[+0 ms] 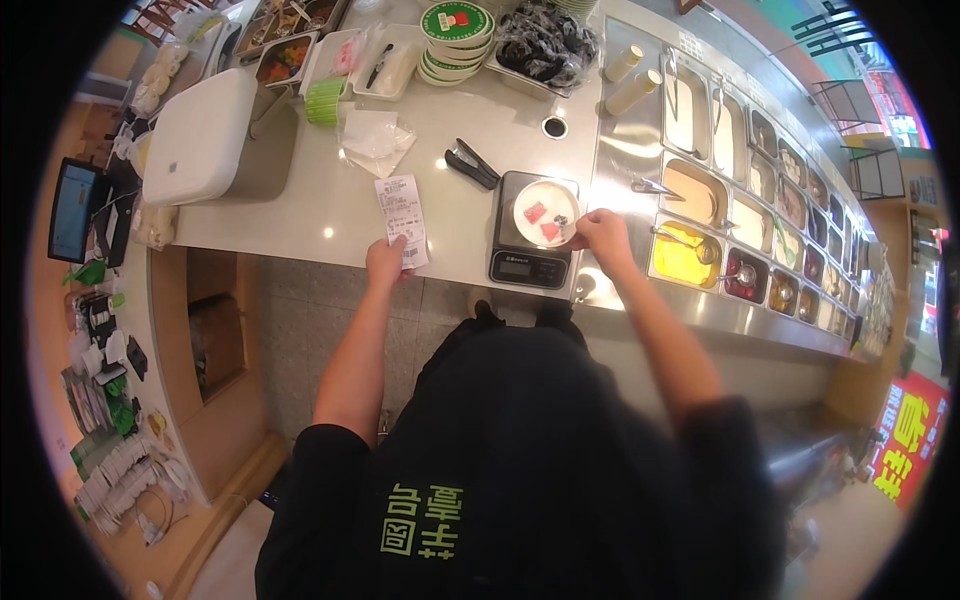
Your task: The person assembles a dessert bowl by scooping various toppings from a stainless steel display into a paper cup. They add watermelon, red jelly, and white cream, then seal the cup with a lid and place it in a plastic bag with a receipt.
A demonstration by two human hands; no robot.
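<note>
My left hand [386, 262] pinches the lower end of a printed paper receipt [402, 212] at the counter's front edge. A round bowl [536, 190] sits on a black digital kitchen scale [526, 266], with white contents topped by red pieces and a few dark bits. At the bowl's lower right rim, the fingers of my right hand [603, 238] are closed on the edge. Whether the bowl is lifted at all, I cannot tell. A black stapler [471, 164] lies left of the scale, and a clear plastic bag with white paper [376, 140] lies beyond the receipt.
Steel topping pans, one holding yellow food [684, 254], fill the right-hand counter. Stacked bowls with green lids [458, 35] and a tray of black plastic-wrapped items [545, 45] stand at the back. A large white lidded container [200, 135] occupies the left. A round hole [554, 127] opens in the worktop.
</note>
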